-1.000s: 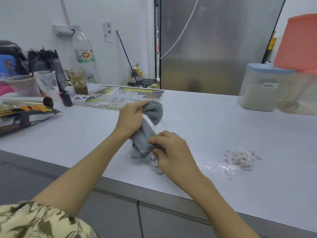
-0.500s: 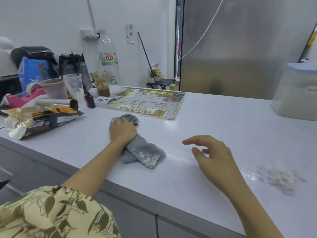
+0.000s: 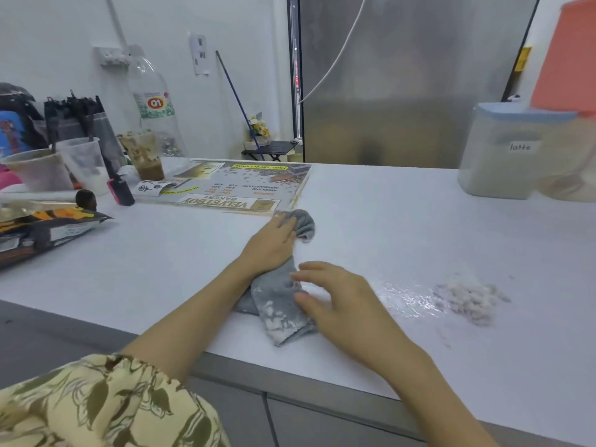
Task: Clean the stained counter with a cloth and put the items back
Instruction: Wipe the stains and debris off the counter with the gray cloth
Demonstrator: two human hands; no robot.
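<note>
The left hand (image 3: 274, 241) is gripping the far end of the soft, limp grey cloth (image 3: 277, 304) lying on the white counter (image 3: 403, 240); the right hand (image 3: 338, 298), fingers loosely spread, is touching its soiled near end. Judged light; best bunched mid-length.

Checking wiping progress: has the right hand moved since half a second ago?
Yes. The right hand has come left, away from the spilled clump, and now touches the grey cloth that the left hand holds.
</note>
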